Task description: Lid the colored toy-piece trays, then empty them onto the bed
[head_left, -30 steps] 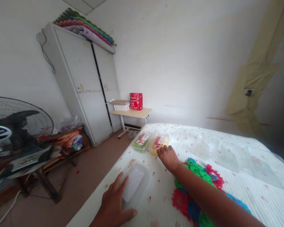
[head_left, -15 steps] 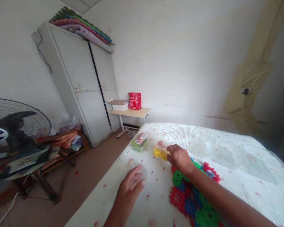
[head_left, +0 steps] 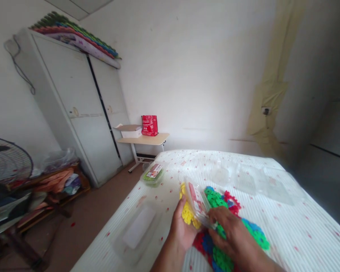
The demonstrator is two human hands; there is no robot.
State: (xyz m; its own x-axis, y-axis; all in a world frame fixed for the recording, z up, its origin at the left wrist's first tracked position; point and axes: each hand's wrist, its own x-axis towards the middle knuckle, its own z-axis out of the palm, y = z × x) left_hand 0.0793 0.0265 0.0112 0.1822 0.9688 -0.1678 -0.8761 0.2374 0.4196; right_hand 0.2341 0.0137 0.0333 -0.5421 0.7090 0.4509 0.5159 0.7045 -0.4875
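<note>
A clear plastic box of yellow pieces [head_left: 188,214] with a red and white label is tilted between my hands, above the table. My left hand [head_left: 183,224] supports it from below and the left, fingers wrapped round its side. The fingers of my right hand [head_left: 229,230] pinch the box's near right edge. Beneath and behind my right hand lies a pile of green, red and blue gear-shaped pieces [head_left: 217,198]. A closed clear box of green pieces [head_left: 153,175] rests at the table's far left. Left of my left hand lies a clear lid or tray [head_left: 138,228].
Several clear plastic containers [head_left: 245,180] stand in a row at the back right of the patterned tablecloth [head_left: 192,162]. Beyond it a small table [head_left: 155,139] holds a red bag [head_left: 149,125] and a white box. A fan [head_left: 7,160] stands at the left.
The box of yellow pieces has been lifted off the table and tilted, and my left hand has closed round it. The view has turned right, and the clear lid or tray at the left now shows fully.
</note>
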